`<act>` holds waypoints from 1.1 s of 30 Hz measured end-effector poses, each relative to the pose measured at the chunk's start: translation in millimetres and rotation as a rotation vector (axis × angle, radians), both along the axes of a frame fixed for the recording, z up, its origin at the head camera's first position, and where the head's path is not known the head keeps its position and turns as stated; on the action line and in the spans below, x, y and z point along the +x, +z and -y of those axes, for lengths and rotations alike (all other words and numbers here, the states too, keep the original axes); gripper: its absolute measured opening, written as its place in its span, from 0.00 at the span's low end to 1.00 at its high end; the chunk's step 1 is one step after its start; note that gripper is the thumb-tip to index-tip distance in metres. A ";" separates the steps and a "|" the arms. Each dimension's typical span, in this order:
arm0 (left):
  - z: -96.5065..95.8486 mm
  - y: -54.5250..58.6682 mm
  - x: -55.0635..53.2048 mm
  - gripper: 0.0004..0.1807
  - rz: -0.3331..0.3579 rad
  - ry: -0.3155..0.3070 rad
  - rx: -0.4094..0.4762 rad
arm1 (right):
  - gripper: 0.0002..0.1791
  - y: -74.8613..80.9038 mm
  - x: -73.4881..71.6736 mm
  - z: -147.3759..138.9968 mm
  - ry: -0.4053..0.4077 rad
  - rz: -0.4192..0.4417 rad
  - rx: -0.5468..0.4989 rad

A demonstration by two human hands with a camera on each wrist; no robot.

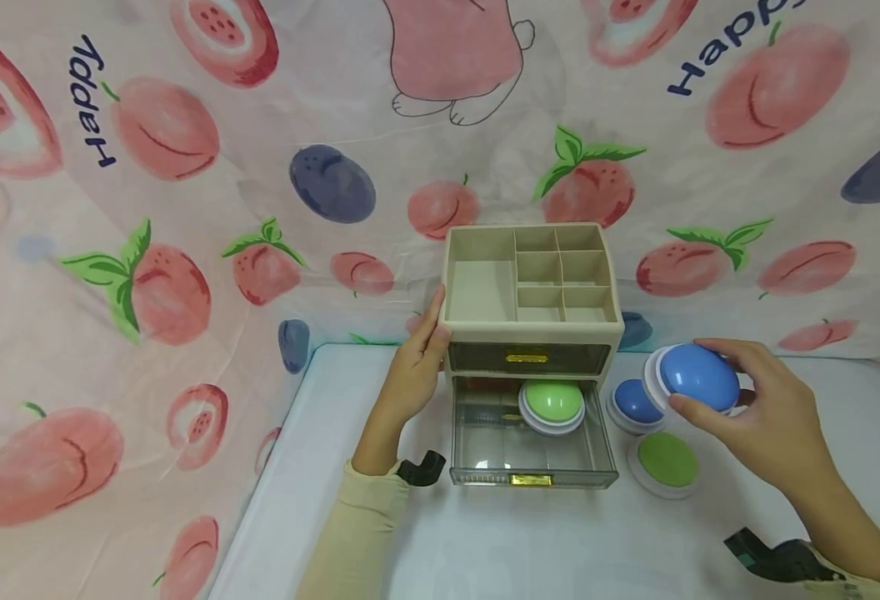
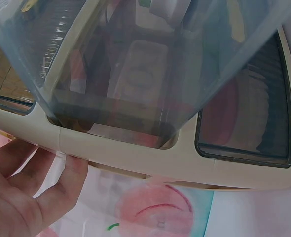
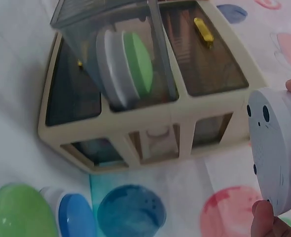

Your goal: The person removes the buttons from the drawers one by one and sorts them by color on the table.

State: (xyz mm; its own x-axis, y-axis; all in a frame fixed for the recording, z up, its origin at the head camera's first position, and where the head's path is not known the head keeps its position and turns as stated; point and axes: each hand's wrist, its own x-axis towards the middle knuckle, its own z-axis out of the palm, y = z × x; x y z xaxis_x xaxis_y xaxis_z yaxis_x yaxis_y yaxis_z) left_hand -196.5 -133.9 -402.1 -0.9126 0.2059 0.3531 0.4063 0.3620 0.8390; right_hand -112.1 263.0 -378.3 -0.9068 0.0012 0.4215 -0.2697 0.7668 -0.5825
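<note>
My right hand [image 1: 773,417] grips a blue-domed push button [image 1: 701,377] with a white base, thumb and fingers on its rim, above the table right of a cream drawer organizer [image 1: 530,332]. Its white underside, with small dark holes, faces the right wrist camera. With straight-looking fingers my left hand [image 1: 412,367] touches the organizer's left side. A clear lower drawer [image 1: 485,442] is pulled out, and a green push button [image 1: 552,402] lies inside, toward its right rear. Beside the drawer sit another blue push button [image 1: 635,402] and a second green one [image 1: 667,460].
The organizer's top has several open compartments [image 1: 481,287]. Above the pulled-out drawer is a closed one [image 1: 485,359] with a gold handle. A fruit-print cloth [image 1: 365,325] hangs behind the white table [image 1: 530,542].
</note>
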 end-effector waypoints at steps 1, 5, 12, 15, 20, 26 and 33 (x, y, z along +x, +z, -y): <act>0.1 0.2 -0.1 0.32 0.001 0.000 0.001 | 0.42 -1.5 -1.1 -2.9 -0.011 0.010 0.000; 0.4 0.2 -0.1 0.32 0.003 0.002 -0.001 | 0.42 -9.5 -5.8 -13.1 -0.062 0.057 -0.008; 0.4 0.2 0.1 0.31 0.000 -0.004 0.004 | 0.44 -28.3 -14.4 -30.1 -0.154 0.120 -0.013; 0.2 -0.2 -0.5 0.30 -0.005 -0.006 -0.002 | 0.45 -39.4 -17.2 -37.8 -0.174 0.157 0.001; -0.4 -0.4 -1.6 0.30 -0.005 -0.008 0.001 | 0.47 -61.9 -24.0 -50.9 -0.201 0.229 0.023; -0.4 0.1 -1.1 0.30 -0.003 -0.003 -0.001 | 0.51 -85.8 -31.0 -58.6 -0.221 0.338 0.025; -0.2 -0.1 -0.3 0.30 0.008 0.009 0.000 | 0.52 -103.0 -35.9 -62.4 -0.188 0.339 0.061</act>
State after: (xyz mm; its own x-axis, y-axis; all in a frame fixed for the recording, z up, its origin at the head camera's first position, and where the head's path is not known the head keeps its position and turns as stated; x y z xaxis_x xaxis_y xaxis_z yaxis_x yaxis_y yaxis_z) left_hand -196.8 -133.7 -402.2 -0.9173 0.1980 0.3455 0.3961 0.3656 0.8423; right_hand -148.0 325.4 -481.4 -0.9810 0.1647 0.1028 0.0784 0.8203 -0.5666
